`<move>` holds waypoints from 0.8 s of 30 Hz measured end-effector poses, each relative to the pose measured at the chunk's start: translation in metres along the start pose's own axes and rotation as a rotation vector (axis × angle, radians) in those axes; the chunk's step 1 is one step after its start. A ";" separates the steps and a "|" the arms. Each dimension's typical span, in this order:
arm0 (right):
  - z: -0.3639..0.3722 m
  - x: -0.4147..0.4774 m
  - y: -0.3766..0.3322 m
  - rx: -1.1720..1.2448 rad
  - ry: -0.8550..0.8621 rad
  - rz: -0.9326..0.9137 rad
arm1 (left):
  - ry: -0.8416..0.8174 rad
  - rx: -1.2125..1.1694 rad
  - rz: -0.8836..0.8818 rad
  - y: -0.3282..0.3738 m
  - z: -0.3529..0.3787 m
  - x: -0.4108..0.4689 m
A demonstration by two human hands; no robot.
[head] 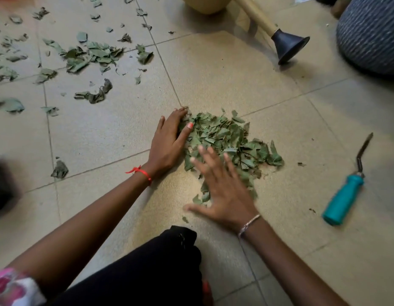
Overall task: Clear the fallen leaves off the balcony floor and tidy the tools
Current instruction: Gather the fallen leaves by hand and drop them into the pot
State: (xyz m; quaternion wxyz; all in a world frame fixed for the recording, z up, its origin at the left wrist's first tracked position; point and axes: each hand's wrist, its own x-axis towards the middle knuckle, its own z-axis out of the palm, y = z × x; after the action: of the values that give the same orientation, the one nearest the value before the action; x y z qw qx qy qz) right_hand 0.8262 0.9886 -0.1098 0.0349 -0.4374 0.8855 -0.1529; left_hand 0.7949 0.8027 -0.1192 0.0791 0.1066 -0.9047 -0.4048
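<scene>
Two bare hands bracket a heap of dry green leaf fragments [227,138] near the middle of the beige tiled floor [213,74]. The left hand [169,140], with a red thread at the wrist, lies palm down against the heap's left edge. Its fingers are nearly straight and its thumb rests on the leaves, gripping nothing. The right hand [224,195], blurred, is spread flat over the heap's near edge with fingers splayed wide, holding nothing. Scattered loose leaves [90,54] litter the floor's far left corner. A teal-handled metal hand tool [343,195] lies toward the right edge.
</scene>
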 end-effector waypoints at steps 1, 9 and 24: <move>0.012 -0.005 -0.007 -0.060 0.027 -0.025 | 0.010 -0.038 -0.015 0.000 -0.001 -0.001; 0.021 0.040 0.007 -0.340 0.193 0.241 | 0.031 -0.186 -0.065 -0.001 -0.006 -0.003; -0.006 0.011 0.052 0.217 0.478 0.857 | -0.009 0.000 0.008 0.015 0.009 0.008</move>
State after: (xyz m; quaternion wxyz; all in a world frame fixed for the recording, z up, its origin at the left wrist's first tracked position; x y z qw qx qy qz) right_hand 0.7785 1.0114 -0.1194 -0.0642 0.0188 0.9477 -0.3121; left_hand 0.7833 0.8166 -0.1131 0.0763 0.1013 -0.9055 -0.4049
